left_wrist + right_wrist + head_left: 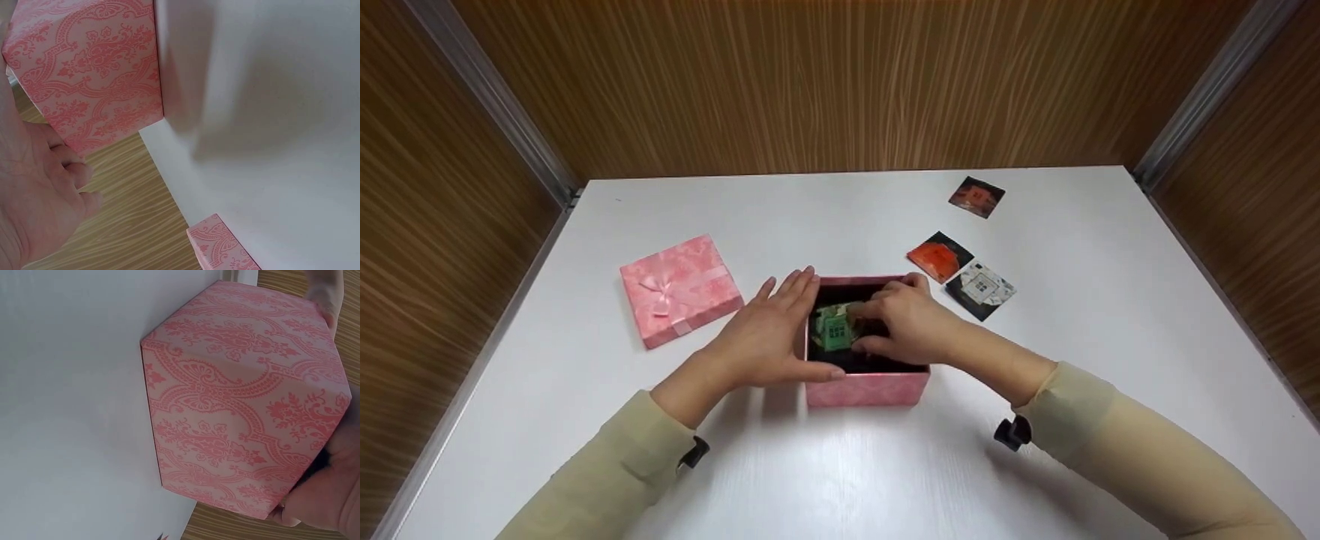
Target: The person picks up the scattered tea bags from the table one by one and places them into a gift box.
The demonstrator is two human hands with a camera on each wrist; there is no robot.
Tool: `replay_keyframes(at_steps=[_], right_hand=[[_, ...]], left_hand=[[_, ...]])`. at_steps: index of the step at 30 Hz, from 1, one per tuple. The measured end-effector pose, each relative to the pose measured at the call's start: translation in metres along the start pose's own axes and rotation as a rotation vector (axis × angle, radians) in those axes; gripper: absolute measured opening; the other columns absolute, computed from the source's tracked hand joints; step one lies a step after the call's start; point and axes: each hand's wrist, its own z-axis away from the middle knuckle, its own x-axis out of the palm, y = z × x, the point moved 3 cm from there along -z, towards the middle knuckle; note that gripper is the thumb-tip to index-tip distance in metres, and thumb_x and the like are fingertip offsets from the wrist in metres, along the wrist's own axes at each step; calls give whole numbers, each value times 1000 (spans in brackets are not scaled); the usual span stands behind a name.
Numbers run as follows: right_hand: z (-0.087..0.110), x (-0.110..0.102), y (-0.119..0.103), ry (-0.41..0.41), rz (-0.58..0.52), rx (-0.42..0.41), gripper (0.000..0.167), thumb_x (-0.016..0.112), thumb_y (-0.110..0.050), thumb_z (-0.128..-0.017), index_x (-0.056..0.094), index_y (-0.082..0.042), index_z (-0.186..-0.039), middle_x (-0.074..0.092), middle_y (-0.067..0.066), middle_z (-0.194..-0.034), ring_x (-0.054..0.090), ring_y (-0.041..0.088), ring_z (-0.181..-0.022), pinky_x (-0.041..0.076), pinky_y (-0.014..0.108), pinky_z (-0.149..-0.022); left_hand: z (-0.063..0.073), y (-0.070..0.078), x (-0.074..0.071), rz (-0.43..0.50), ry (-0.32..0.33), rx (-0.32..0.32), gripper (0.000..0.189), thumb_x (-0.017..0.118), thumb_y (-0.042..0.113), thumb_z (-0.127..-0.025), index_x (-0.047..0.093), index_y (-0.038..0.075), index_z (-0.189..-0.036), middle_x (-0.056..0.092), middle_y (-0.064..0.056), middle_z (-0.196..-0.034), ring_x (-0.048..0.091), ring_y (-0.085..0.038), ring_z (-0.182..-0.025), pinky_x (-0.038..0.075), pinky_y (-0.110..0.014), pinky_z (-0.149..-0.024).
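Note:
A pink patterned gift box (866,390), its lid off and its inside black, stands on the table in the head view. My left hand (769,337) rests along its left wall, fingers straight and thumb lying over the front rim. The left wrist view shows those fingers beside the box wall (101,73). My right hand (919,322) reaches in over the right wall, its thumb and index finger at the right edge of a small green square card (836,330). The card lies inside the box's left part. In the right wrist view the box wall (225,422) hides the fingertips.
A pink lid with a bow (682,289) lies left of the box. To the right are an orange-and-black card (940,258), a white-and-black card (981,289) and a dark reddish card (977,197) farther back. Wood-grain panels (840,82) border the white table (840,472).

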Motion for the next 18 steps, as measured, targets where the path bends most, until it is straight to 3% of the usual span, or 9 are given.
replay_keyframes(at_steps=[6,10,14,18], right_hand=[[6,-12,7,81,-85,10,48,83,-31,-93,75,-5,-133,78,12,-119,70,30,-114,35,64,-103],[12,-27,16,180,-142,-7,46,82,-28,-95,74,-5,-134,79,9,-113,72,28,-108,37,63,-102],[18,-47,33,299,-199,-24,43,80,-23,-97,73,-1,-133,80,7,-106,73,28,-100,46,57,-100],[28,-65,57,392,-246,49,40,79,-16,-97,73,-1,-133,80,8,-109,74,29,-106,55,50,-97]], left_hand=[[1,-1,0,12,3,5,137,49,99,-79,9,3,-170,5,-11,-178,4,-25,-164,4,-46,-132],[1,-1,0,13,8,10,137,49,98,-79,9,3,-170,7,-13,-178,5,-26,-164,4,-47,-132],[1,0,0,9,7,10,137,49,98,-79,9,3,-170,6,-13,-178,5,-26,-164,4,-47,-132],[1,0,0,5,-2,3,138,49,99,-78,8,4,-170,4,-11,-178,4,-25,-164,3,-46,-132]])
